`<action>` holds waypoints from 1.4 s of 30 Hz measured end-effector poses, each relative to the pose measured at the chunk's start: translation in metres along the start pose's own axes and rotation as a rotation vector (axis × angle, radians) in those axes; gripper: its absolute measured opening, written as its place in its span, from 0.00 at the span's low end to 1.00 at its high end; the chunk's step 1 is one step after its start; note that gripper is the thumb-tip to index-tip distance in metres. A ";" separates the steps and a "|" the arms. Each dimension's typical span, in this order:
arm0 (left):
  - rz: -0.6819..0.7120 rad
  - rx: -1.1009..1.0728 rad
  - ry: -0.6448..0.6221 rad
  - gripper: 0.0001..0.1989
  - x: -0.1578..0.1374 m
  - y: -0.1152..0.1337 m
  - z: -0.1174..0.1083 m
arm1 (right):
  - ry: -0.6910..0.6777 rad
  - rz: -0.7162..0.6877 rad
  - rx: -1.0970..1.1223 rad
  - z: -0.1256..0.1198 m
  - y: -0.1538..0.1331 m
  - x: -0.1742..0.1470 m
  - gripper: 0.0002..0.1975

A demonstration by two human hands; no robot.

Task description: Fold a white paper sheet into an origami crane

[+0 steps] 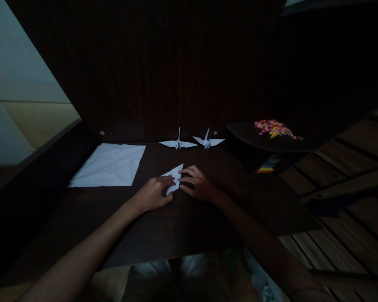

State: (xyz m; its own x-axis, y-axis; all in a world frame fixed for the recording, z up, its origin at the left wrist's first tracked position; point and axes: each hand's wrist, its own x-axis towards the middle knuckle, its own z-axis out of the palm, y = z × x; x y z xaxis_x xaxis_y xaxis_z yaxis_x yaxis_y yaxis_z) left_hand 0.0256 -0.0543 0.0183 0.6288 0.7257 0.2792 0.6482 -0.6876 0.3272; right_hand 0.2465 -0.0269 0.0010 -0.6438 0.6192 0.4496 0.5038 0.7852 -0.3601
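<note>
A small piece of folded white paper (177, 173) lies on the dark desk top in front of me, one pointed corner facing away. My left hand (157, 191) rests over its left part, fingers spread and pressing it down. At its right edge, the fingertips of my right hand (197, 182) touch the paper, fingers apart. Beyond my hands stand two white paper cranes, one crane (178, 144) with wings spread wide and another crane (208, 143) to its right. A larger creased sheet of white paper (110, 165) lies flat to the left.
A dark raised shelf (242, 132) at the right bears a heap of small pink, yellow and red pieces (275, 128). A dark upright panel (164, 75) closes the back. A low side wall (34, 159) borders the left. Wooden slats (349, 167) show at the far right.
</note>
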 end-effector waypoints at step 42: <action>-0.462 -0.588 0.435 0.19 0.007 -0.016 -0.021 | 0.429 0.351 0.374 -0.002 -0.001 0.009 0.17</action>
State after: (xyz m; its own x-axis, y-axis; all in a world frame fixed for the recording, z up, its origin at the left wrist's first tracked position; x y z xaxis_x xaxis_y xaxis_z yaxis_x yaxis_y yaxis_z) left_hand 0.0104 -0.0376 0.0336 0.0595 0.9568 0.2846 0.3951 -0.2843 0.8735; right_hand 0.2412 -0.0222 0.0067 -0.1535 0.8454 0.5117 0.3585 0.5302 -0.7684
